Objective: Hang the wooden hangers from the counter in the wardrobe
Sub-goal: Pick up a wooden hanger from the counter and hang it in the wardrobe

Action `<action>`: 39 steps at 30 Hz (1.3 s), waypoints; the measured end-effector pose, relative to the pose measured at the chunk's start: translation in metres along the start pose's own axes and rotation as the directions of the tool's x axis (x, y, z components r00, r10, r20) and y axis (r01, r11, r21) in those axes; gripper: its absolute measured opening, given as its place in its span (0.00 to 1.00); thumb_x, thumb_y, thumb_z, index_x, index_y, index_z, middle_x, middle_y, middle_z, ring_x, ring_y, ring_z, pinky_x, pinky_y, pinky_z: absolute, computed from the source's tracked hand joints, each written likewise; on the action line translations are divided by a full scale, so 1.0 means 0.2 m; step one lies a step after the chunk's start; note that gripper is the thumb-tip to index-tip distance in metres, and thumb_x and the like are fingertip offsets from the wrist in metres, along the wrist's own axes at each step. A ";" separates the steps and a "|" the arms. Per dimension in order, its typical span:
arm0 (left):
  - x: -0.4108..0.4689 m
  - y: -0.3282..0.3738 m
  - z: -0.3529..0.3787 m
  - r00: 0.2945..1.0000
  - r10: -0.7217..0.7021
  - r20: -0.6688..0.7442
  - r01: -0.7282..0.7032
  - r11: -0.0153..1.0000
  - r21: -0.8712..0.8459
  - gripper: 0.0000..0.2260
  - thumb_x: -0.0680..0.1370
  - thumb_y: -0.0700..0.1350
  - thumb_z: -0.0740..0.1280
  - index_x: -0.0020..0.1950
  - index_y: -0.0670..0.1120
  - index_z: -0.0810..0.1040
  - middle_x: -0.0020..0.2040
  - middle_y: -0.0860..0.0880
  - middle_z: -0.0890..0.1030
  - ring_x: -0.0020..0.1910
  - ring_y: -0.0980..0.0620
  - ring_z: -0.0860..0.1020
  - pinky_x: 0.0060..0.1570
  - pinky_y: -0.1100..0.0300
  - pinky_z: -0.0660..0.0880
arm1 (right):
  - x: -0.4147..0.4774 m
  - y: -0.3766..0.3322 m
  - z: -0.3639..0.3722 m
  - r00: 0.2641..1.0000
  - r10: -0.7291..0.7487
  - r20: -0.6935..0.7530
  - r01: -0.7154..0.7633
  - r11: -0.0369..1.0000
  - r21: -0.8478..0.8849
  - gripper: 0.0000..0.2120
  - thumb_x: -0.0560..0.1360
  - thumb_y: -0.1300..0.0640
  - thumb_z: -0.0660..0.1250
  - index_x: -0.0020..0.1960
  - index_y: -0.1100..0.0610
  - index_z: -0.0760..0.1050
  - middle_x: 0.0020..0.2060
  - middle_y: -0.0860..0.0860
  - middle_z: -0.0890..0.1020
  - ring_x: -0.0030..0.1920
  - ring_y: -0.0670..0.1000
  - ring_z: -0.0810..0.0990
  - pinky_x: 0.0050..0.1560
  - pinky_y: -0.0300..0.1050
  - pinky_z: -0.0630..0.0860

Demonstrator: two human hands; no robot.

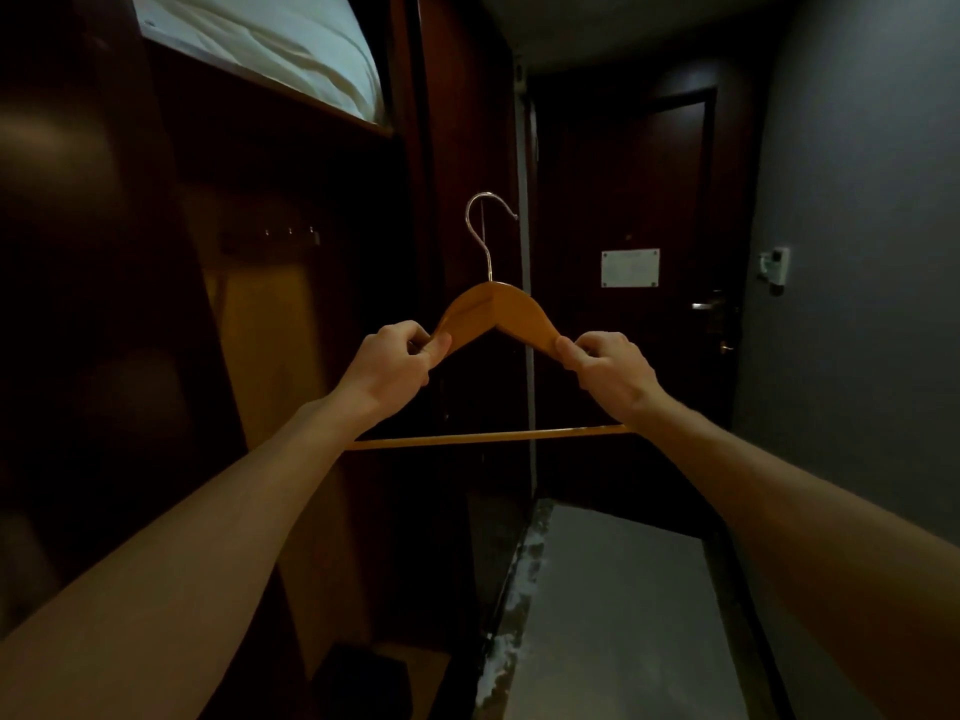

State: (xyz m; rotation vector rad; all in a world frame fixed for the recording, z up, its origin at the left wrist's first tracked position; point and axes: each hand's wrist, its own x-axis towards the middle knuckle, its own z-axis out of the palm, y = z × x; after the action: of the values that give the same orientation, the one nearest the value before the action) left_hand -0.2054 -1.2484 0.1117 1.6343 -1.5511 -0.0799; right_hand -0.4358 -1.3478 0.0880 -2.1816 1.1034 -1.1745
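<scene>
I hold one wooden hanger (498,309) upright in front of me, its metal hook (485,220) pointing up. My left hand (392,366) pinches the hanger's left shoulder and my right hand (608,368) pinches its right shoulder. The hanger's thin lower bar (488,436) runs level between my forearms. The open wardrobe (270,314) is dark, to my left; no rail shows in it. The stone counter (613,615) lies below on the right, with no hangers on the part in view.
White bedding (280,39) fills the wardrobe's top shelf. Small hooks (291,233) sit on the wardrobe's back wall. A dark door (639,304) with a white notice and a handle closes the corridor ahead. A grey wall (857,252) with a small white unit runs along the right.
</scene>
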 end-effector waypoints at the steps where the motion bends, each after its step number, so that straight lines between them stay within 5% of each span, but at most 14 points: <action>1: 0.04 -0.01 0.01 1.000 -0.003 -0.012 0.003 1.000 0.008 0.12 0.81 0.56 0.60 0.48 0.49 0.75 0.41 0.45 0.80 0.39 0.51 0.79 0.39 0.57 0.72 | 0.05 0.02 0.01 1.000 -0.012 0.009 0.012 1.000 0.010 0.18 0.80 0.43 0.57 0.46 0.55 0.77 0.41 0.58 0.82 0.42 0.59 0.81 0.46 0.58 0.78; 14: 0.45 -0.03 0.13 0.975 -0.122 -0.183 0.136 0.989 0.062 0.14 0.80 0.59 0.60 0.50 0.49 0.76 0.40 0.45 0.82 0.40 0.52 0.79 0.45 0.54 0.74 | 0.76 0.23 0.06 0.970 -0.179 0.163 0.161 0.980 0.120 0.20 0.79 0.40 0.57 0.44 0.54 0.78 0.38 0.56 0.80 0.39 0.58 0.79 0.44 0.58 0.77; 21: 0.52 -0.09 0.11 0.938 -0.179 -0.297 0.224 0.967 0.124 0.14 0.81 0.57 0.60 0.50 0.48 0.76 0.42 0.44 0.81 0.40 0.52 0.78 0.37 0.59 0.70 | 0.96 0.26 0.24 0.942 -0.244 0.232 0.193 0.956 0.222 0.19 0.79 0.41 0.57 0.46 0.54 0.78 0.36 0.52 0.78 0.34 0.50 0.75 0.38 0.49 0.71; 39: 0.87 -0.45 0.06 0.868 -0.207 -0.451 0.324 0.925 0.200 0.16 0.81 0.55 0.60 0.51 0.43 0.77 0.43 0.46 0.78 0.42 0.49 0.76 0.37 0.57 0.70 | 1.51 0.29 0.78 0.882 -0.397 0.253 0.301 0.889 0.345 0.19 0.79 0.40 0.56 0.44 0.54 0.76 0.36 0.53 0.78 0.35 0.52 0.75 0.39 0.54 0.72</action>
State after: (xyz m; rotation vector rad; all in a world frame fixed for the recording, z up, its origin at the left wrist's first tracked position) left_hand -0.1012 -1.4141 0.1355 1.9216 -1.0273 0.3348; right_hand -0.2328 -1.6263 0.1124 -2.2780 0.3714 -0.9988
